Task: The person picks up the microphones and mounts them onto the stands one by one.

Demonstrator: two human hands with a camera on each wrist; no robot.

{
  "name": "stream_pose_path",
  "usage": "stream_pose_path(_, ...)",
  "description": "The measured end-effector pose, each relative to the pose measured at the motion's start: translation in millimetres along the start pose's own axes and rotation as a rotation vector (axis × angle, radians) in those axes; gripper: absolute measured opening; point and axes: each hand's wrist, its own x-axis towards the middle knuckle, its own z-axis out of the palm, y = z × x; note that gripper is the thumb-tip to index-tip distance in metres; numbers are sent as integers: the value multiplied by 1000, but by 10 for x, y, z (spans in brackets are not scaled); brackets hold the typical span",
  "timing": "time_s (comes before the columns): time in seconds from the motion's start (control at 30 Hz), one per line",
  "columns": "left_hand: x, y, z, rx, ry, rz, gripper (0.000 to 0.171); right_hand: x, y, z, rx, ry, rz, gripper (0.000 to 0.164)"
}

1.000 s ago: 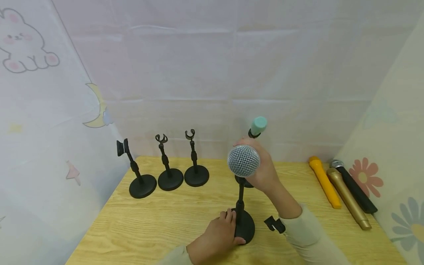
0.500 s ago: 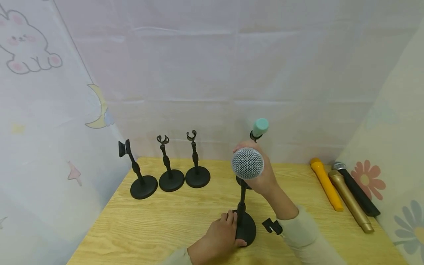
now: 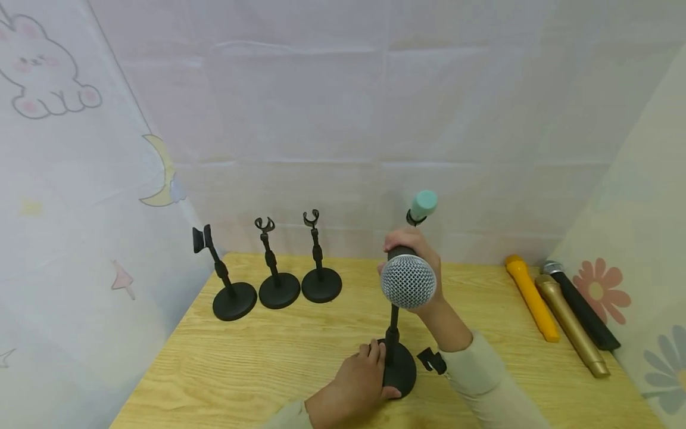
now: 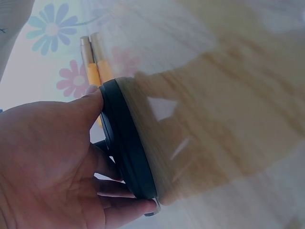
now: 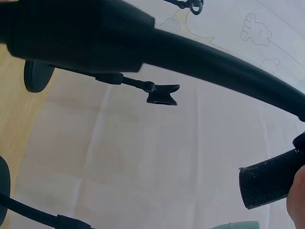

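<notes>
My right hand grips a black microphone by its body, with its silver mesh head turned toward the head camera. The microphone overlaps the top of a black tabletop microphone stand, hiding the holder there. Low on that stand, my left hand holds the round base, thumb and fingers around its edge. The base shows edge-on in the left wrist view. In the right wrist view the stand's pole crosses the top, and the microphone's dark tail end sticks out beside the fingers.
Three black stands with bare holders stand at the back left. Behind my right hand, a teal microphone sits in another stand's holder. A black clip shows beside the right sleeve. Orange, gold and black microphones lie at right.
My right hand has brought the microphone slightly lower and to the right in the head view, exposing more of its dark collar. The clip shifts left; the left hand keeps its hold.
</notes>
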Motion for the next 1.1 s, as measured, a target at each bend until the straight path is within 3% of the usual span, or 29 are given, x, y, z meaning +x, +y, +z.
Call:
stream_pose_path(0.27, 14, 14, 40, 81, 32, -2, 90, -1, 47, 32, 37, 105, -50, 45)
stream_pose_path(0.57, -13, -5, 55, 110, 93, 27, 90, 36, 33, 61, -132, 173, -166, 47)
stream_pose_path(0.8, 4, 1, 30, 98, 39, 33, 90, 76, -24, 90, -249, 221, -248, 45)
stream_pose_path(1.1, 20, 10, 47, 112, 7, 32, 90, 96, -9, 69, -265, 216, -378, 46)
